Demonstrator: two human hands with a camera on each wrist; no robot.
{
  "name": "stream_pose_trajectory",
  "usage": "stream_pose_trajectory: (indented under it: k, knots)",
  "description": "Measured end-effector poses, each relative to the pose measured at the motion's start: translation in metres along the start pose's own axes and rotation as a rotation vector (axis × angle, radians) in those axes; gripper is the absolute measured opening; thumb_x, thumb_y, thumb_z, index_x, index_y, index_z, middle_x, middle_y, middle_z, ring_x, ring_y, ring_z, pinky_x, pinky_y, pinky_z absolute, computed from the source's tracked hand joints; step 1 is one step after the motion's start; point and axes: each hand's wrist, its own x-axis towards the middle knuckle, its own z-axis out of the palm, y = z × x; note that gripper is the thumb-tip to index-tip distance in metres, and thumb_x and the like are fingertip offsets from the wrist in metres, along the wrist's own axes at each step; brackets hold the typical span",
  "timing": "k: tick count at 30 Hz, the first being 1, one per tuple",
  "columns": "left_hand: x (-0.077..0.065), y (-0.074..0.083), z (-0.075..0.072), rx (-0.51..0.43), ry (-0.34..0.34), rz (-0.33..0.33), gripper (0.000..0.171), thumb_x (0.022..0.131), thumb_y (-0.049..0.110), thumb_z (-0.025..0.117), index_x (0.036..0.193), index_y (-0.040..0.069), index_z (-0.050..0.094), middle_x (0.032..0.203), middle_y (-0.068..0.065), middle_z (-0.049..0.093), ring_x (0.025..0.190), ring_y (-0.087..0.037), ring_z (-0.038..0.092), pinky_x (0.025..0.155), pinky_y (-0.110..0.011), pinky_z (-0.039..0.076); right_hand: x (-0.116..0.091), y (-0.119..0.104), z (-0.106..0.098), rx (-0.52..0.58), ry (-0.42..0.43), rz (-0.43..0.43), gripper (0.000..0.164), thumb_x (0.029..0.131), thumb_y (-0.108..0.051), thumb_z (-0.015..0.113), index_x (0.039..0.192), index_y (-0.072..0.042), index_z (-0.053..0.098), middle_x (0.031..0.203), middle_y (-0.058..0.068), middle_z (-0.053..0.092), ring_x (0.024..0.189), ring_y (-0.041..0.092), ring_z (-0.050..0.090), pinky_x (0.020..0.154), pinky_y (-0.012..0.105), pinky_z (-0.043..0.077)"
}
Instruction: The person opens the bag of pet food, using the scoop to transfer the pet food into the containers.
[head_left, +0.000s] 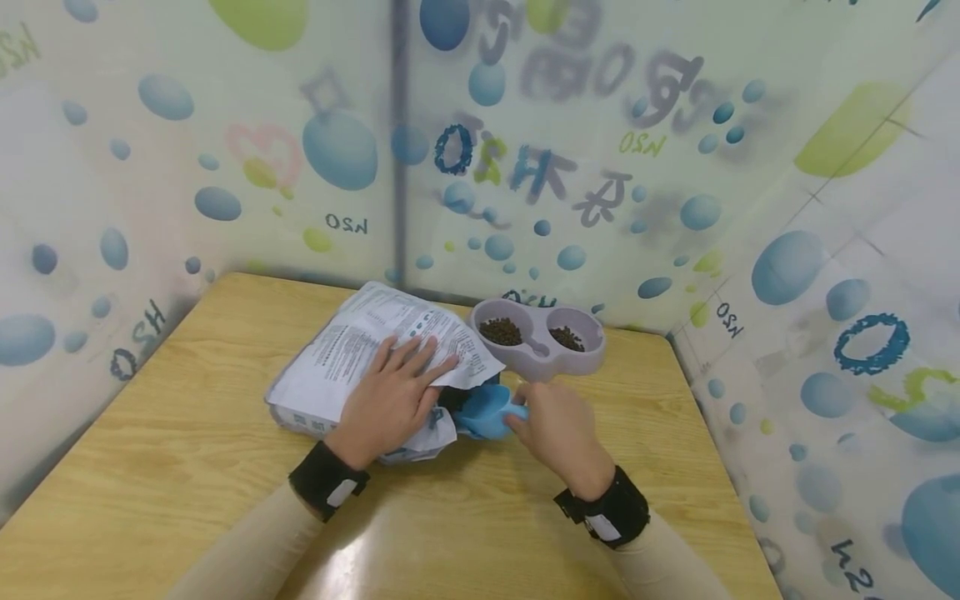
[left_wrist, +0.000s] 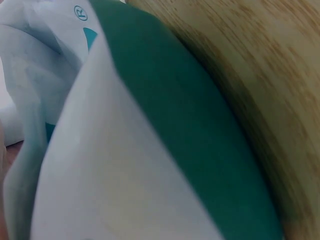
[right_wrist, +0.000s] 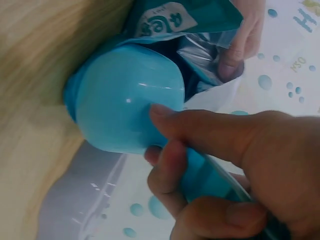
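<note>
A white printed pet food bag [head_left: 330,358] lies on its side, its torn mouth toward the right. My left hand [head_left: 393,404] lies over it with fingers spread on the top flap and the thumb at the mouth's edge. In the right wrist view, that thumb [right_wrist: 230,67] is against the silver lining. My right hand [head_left: 558,425] grips the handle of a light-blue scoop [head_left: 487,408], whose bowl is at the mouth. Dark food shows beside it; what the bowl holds is hidden. Behind stands a grey double pet bowl [head_left: 540,364] with brown kibble in both hollows.
The wooden table [head_left: 195,450] is bounded by bubble-patterned walls [head_left: 525,167] at the back and both sides. The double bowl stands near the table's back edge, just right of the bag. A green side panel of the bag [left_wrist: 175,110] borders the wood in the left wrist view.
</note>
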Motion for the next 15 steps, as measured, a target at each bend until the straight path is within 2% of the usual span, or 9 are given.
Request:
stream_pose_trajectory:
  k: [15]
  knots:
    - [0.000, 0.000, -0.001, 0.007, -0.015, 0.000, 0.053, 0.122, 0.036, 0.048, 0.173, 0.029, 0.059, 0.182, -0.015, 0.053, 0.172, -0.043, 0.048, 0.144, -0.071, 0.027, -0.004, 0.017, 0.022, 0.114, 0.009, 0.049, 0.022, 0.098, -0.030, 0.097, 0.102, -0.018, 0.079, 0.080, -0.002, 0.062, 0.070, 0.016, 0.056, 0.056, 0.029, 0.040]
